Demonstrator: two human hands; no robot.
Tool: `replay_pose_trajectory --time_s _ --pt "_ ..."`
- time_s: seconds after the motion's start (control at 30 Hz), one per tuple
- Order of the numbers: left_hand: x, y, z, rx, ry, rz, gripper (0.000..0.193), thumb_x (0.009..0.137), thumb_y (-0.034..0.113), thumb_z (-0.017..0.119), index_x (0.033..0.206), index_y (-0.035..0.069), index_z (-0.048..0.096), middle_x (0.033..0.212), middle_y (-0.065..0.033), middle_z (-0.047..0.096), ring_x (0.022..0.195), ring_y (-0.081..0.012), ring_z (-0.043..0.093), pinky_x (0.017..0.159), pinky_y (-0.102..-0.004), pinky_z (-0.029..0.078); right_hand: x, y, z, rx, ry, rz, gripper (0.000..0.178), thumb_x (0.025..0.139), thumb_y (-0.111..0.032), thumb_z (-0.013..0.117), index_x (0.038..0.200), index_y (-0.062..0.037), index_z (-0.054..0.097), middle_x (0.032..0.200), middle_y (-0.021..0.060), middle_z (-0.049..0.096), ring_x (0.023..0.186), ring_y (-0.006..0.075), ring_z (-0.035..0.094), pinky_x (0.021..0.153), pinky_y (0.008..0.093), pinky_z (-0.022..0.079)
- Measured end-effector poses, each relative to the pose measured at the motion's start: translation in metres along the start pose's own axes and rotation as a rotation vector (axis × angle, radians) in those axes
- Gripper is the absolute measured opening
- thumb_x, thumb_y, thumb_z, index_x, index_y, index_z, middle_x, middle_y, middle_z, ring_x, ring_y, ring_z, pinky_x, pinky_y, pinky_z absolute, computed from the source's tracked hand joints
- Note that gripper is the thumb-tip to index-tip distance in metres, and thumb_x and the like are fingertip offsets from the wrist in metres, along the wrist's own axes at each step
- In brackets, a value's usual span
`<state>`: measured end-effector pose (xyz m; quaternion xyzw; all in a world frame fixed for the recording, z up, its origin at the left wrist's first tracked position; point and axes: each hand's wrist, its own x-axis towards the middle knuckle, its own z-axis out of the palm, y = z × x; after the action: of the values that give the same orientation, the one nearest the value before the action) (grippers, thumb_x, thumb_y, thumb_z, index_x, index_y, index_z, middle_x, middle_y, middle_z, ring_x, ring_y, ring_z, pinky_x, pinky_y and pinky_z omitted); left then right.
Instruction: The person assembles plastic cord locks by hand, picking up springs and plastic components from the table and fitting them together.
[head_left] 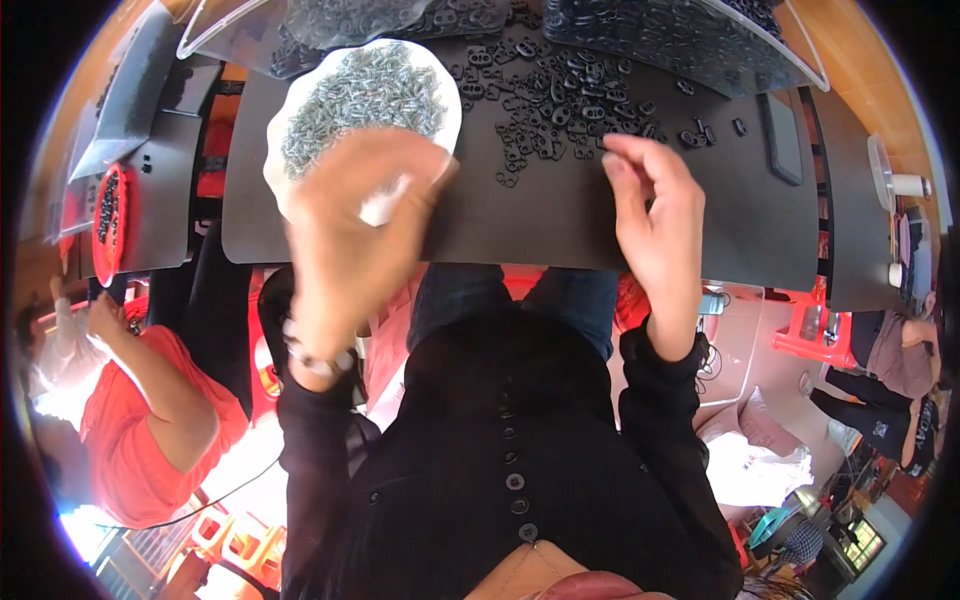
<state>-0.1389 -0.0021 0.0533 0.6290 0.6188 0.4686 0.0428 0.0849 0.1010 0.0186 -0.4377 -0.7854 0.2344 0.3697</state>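
Observation:
A white scalloped plate point(274, 130) full of small silver metal springs point(375, 95) stands at the left of the dark table. My left hand point(355, 215), smeared by motion, is over its near right rim with the fingers curled; what they hold, if anything, I cannot make out. Loose small black plastic pieces with holes point(570, 105) lie spread right of the plate. At their near right edge is my right hand point(660, 210), thumb and forefinger tips brought close together as in a pinch. Anything between those tips is too small to name.
Clear bins point(660, 45) of black parts line the table's far side. A dark flat phone-like slab point(783, 138) lies at the right. On the left, a person in a red shirt point(170, 420) sits by a red dish point(108, 225) of black bits.

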Motion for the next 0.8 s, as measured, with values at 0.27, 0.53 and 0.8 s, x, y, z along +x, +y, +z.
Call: replay_pose_trajectory --time_s 0.27,0.53,0.8 --pt "-0.050 0.018 0.051 -0.287 -0.219 -0.139 0.007 0.079 0.002 0.073 0.085 0.002 0.070 0.087 -0.0101 0.066 0.071 -0.0250 0.065 0.063 -0.0322 0.053 0.035 0.014 0.015 -0.328 0.014 -0.156 0.020 0.083 -0.011 0.068 0.103 -0.0118 0.068 0.086 0.0076 0.063 0.087 0.0301 0.058 0.074 0.0396 0.050" --pt "-0.025 -0.009 0.010 0.147 0.112 -0.120 0.011 0.077 0.001 0.071 0.088 0.003 0.068 0.090 -0.0103 0.064 0.080 -0.0277 0.064 0.070 -0.0342 0.051 0.024 0.001 0.009 -0.323 -0.036 -0.188 0.006 0.081 -0.011 0.069 0.086 -0.0101 0.066 0.081 0.0073 0.062 0.082 0.0296 0.059 0.069 0.0397 0.050" --pt "-0.004 -0.036 -0.002 0.351 -0.083 -0.178 0.013 0.081 0.013 0.070 0.090 0.004 0.068 0.082 -0.0097 0.064 0.072 -0.0290 0.062 0.060 -0.0369 0.046 0.006 -0.005 0.017 -0.251 -0.028 -0.173 0.010 0.079 -0.008 0.070 0.088 -0.0093 0.067 0.081 0.0071 0.062 0.081 0.0283 0.059 0.069 0.0381 0.050"
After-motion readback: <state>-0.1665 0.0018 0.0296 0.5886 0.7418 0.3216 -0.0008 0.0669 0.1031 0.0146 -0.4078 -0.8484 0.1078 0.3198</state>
